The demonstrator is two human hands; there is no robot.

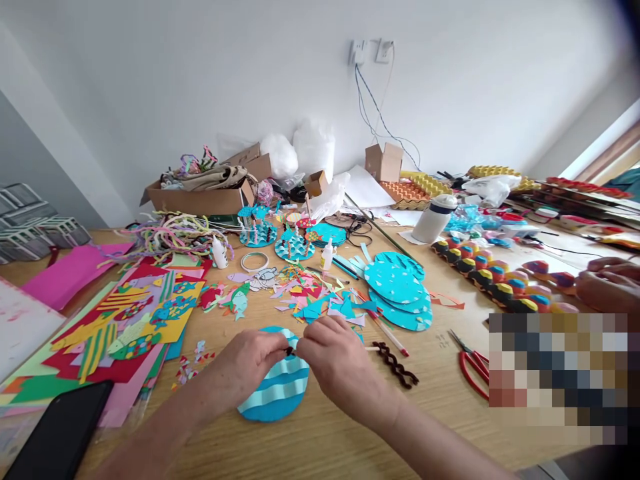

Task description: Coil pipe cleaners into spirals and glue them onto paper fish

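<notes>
No word, number or brand can be read clearly. Faint marks (443,341) stand on the bare top of the desk (320,447), beside the scissors (473,367) toward the front edge, too small to make out. A white bottle (219,253), farther from that edge, bears dark, illegible print.

My wooden table (215,443) carries a striped blue disc (273,405) below my left hand (245,360) and right hand (335,360), paper scraps (313,293) just beyond them, a black phone (57,433) left of both, and red-handled scissors (473,367) well to their right.
</notes>
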